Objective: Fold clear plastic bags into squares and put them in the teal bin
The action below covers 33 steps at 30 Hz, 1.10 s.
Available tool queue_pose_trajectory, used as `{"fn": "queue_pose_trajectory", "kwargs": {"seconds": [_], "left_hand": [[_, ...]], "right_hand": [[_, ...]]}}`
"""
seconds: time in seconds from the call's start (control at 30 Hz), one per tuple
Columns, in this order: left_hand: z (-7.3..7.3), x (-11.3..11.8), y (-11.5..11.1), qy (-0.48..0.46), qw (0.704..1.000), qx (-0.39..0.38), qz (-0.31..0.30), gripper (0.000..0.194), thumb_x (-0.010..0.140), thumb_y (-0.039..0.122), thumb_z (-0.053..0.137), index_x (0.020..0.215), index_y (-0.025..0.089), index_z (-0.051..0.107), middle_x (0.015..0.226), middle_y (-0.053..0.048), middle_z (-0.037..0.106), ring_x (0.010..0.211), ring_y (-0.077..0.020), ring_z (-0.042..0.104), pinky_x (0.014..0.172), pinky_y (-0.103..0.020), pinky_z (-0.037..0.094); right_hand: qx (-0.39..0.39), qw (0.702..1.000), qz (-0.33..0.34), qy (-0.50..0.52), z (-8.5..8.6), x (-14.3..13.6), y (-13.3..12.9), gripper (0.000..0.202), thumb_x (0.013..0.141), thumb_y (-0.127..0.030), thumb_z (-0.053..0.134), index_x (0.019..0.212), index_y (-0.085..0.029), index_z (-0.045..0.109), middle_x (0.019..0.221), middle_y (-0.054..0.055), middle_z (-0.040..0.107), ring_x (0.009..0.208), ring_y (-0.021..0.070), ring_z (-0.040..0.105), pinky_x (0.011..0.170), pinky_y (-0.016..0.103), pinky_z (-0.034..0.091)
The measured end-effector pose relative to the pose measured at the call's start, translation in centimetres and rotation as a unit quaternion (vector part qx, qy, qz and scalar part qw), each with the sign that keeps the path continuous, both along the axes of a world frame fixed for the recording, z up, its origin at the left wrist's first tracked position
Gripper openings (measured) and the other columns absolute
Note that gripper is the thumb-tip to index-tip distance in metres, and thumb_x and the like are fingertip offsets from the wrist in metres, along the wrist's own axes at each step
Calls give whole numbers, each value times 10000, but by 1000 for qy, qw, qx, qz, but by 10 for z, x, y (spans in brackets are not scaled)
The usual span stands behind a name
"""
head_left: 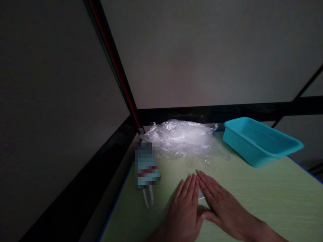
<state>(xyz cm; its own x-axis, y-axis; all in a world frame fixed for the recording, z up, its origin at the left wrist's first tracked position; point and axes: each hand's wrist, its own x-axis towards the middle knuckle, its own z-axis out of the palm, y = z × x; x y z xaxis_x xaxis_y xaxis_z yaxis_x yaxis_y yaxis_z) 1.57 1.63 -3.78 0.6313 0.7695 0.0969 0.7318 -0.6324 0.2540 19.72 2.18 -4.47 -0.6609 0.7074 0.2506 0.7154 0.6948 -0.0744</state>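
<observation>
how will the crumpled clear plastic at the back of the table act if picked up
The clear plastic would probably flop, since it lies crumpled in loose folds. It is likely light for its bulk, being partly see-through film. Its glossy shine suggests it may be slippery.

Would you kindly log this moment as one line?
left hand: palm down, at clear plastic piece | right hand: palm down, same piece | beyond: crumpled plastic sheeting | far right: teal basin

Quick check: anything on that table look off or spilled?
No spill shows. The pale teal item ahead and left of the left hand looks odd: blocky pixels cover it, so its condition can't be judged. The clear plastic at the back lies crumpled.
</observation>
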Motion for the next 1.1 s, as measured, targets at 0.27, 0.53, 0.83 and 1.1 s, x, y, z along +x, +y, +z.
{"fn": "queue_pose_trajectory", "kwargs": {"seconds": [0.27, 0.53, 0.83, 1.1], "left_hand": [[2, -1, 0, -4, 1000, -5, -7, 675, 842, 339, 425, 1391, 129, 94, 1460, -57, 18, 1331, -208, 16, 1091, -377, 40], [3, 0, 1, -49, 998, -33, 9, 730, 835, 344, 440, 1387, 70, 49, 1457, -114, 26, 1329, -236, 29, 1080, -404, 142], [3, 3, 1, -130, 983, -106, 79, 760, 706, 220, 524, 1371, 86, 184, 1405, -144, 269, 1278, -299, 237, 1040, -451, 256], [8, 5, 1, -134, 981, -112, 86, 724, 708, 200, 505, 1361, 95, 211, 1375, -140, 326, 1252, -298, 281, 1030, -451, 265]], "right_hand": [[3, 1000, 6, -7, 1, 2, 1, 813, 823, -553, 407, 1379, -21, 147, 1418, 214, 171, 1301, 293, 155, 1010, 435, 316], [-41, 997, 4, 59, 13, 7, 0, 752, 869, -447, 409, 1399, -77, 24, 1439, 168, 149, 1307, 251, 157, 1019, 405, 308], [35, 991, 89, 93, 25, 13, 8, 226, 916, -225, 382, 939, -176, 602, 929, 46, 671, 887, 163, 617, 974, 417, 391], [109, 983, 120, 80, 21, 9, 7, 355, 944, -154, 255, 890, -146, 605, 891, 41, 670, 829, 153, 604, 929, 385, 418]]}}
